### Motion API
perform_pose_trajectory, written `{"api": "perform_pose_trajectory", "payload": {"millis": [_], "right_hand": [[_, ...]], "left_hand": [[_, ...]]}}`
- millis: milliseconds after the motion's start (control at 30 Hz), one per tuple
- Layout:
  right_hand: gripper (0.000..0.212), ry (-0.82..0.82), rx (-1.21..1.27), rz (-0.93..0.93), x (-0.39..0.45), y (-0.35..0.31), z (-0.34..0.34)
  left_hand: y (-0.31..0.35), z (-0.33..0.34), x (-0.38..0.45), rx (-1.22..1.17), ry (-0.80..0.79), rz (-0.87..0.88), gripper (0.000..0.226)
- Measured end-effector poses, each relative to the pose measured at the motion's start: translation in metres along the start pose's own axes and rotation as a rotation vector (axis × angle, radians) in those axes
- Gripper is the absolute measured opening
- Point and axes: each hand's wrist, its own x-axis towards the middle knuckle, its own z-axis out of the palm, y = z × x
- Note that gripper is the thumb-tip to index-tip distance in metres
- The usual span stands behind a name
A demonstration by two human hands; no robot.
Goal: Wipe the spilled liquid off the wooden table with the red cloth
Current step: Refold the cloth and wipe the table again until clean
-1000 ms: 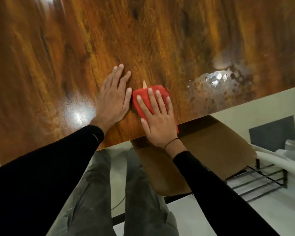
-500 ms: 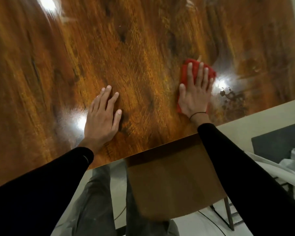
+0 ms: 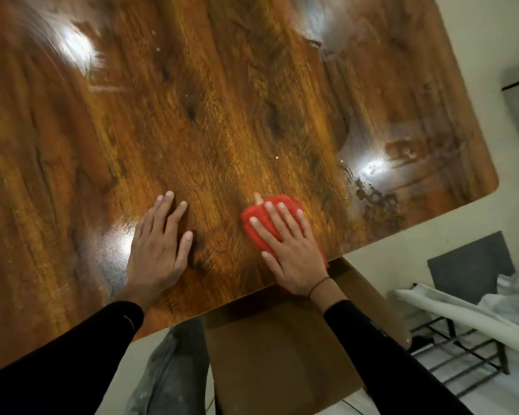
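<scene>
A glossy wooden table [image 3: 222, 100] fills the head view. My right hand [image 3: 294, 250] lies flat on a folded red cloth [image 3: 256, 217] and presses it on the tabletop near the front edge; most of the cloth is hidden under the palm. The spilled liquid [image 3: 375, 193] shows as wet beads and smears to the right of the cloth, near the table's right corner, apart from the cloth. My left hand [image 3: 158, 250] rests palm down on the bare wood to the left of the cloth, fingers spread, holding nothing.
A brown chair seat [image 3: 276, 354] sits under the table's front edge, below my right arm. A black metal rack [image 3: 468, 357] with white fabric [image 3: 450, 307] stands on the floor at the right. My legs [image 3: 168, 369] are below the table edge.
My right hand has slid the red cloth back leftward and toward the front edge, away from the wet patch. The left hand stays planted on the wood.
</scene>
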Motion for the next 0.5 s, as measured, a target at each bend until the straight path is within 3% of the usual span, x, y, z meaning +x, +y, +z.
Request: {"api": "perform_pose_trajectory", "payload": {"millis": [167, 333, 400, 500], "right_hand": [[0.075, 0.064, 0.095, 0.433, 0.002, 0.039, -0.017], [0.079, 0.112, 0.220, 0.861, 0.066, 0.081, -0.047], [0.081, 0.115, 0.219, 0.889, 0.103, 0.093, -0.055], [0.081, 0.093, 0.162, 0.779, 0.152, 0.086, -0.060]], "left_hand": [[0.001, -0.003, 0.000, -0.032, -0.012, 0.004, 0.064], [0.001, -0.004, 0.000, -0.019, -0.034, 0.019, 0.065], [-0.001, -0.002, 0.001, -0.010, -0.041, 0.028, 0.065], [-0.003, -0.001, 0.002, 0.006, -0.042, 0.035, 0.065]]}}
